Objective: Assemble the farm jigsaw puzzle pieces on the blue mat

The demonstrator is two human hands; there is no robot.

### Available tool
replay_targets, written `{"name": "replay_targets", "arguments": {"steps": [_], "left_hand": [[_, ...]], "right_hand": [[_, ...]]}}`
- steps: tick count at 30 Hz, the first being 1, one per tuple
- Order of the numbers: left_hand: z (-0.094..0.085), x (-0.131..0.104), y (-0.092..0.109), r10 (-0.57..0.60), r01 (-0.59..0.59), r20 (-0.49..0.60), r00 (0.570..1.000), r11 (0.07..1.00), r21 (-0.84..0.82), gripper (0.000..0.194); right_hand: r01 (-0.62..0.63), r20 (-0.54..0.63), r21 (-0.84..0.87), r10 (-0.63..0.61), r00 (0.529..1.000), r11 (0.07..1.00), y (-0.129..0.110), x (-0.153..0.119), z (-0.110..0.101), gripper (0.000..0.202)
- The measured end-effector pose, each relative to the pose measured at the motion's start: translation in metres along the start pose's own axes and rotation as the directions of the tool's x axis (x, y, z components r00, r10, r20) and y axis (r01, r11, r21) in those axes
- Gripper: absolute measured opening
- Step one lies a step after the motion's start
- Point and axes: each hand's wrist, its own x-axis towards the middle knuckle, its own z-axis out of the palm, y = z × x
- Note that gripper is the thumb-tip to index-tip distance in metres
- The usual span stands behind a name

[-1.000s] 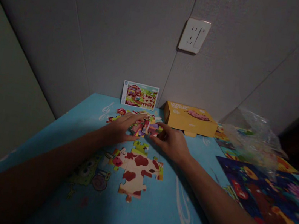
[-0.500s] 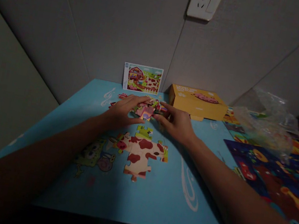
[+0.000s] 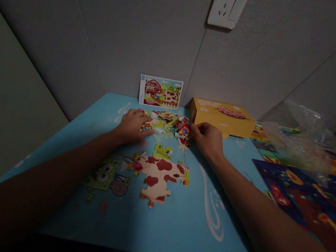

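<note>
My left hand (image 3: 134, 126) lies palm down with its fingers apart at the left side of a heap of loose puzzle pieces (image 3: 164, 121). On the heap's right side, my right hand (image 3: 208, 139) pinches a red and yellow puzzle piece (image 3: 184, 129) by its edge between thumb and fingers. Nearer to me, several joined pieces form a spotted cow (image 3: 162, 172), white with reddish-brown patches. A green piece (image 3: 163, 152) adjoins the cow's top edge. Gaps remain visible around the cow's outline.
A picture card (image 3: 162, 93) of a farm leans against the wall behind the heap. To its right lies a yellow box (image 3: 223, 120). Crumpled clear plastic (image 3: 301, 139) and a dark colourful picture sheet (image 3: 306, 205) occupy the right side. The blue tabletop (image 3: 182, 236) has printed cartoon figures.
My hands have moved apart, uncovering the heap. A pink piece that was between them is no longer seen there. My right hand now pinches a red and yellow piece.
</note>
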Motion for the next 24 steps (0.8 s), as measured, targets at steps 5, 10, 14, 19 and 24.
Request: {"name": "replay_targets", "arguments": {"steps": [5, 10, 14, 19, 24], "left_hand": [[0.001, 0.002, -0.002, 0.025, -0.024, 0.003, 1.0, 0.999, -0.04, 0.047], [-0.008, -0.001, 0.007, 0.072, -0.094, -0.234, 0.97, 0.992, -0.085, 0.05], [-0.015, -0.008, 0.026, 0.342, -0.407, -0.397, 0.852, 0.909, -0.092, 0.051], [-0.013, -0.011, 0.03, 0.458, -0.512, -0.358, 0.814, 0.856, -0.069, 0.063], [0.0, -0.002, 0.004, 0.134, -0.154, -0.224, 0.965, 0.985, -0.073, 0.049]], "right_hand": [[-0.07, 0.022, -0.195, 0.075, 0.997, 0.978, -0.006, -0.002, -0.002, 0.035], [0.105, 0.013, -0.069, -0.104, 0.994, 0.992, -0.016, -0.009, -0.007, 0.033], [0.344, 0.188, 0.283, -0.403, 0.896, 0.895, -0.029, -0.024, -0.002, 0.035], [0.294, 0.204, 0.363, -0.383, 0.901, 0.884, -0.029, -0.027, 0.005, 0.038], [0.059, 0.031, 0.064, -0.061, 0.998, 0.996, -0.012, -0.008, -0.004, 0.049]]}}
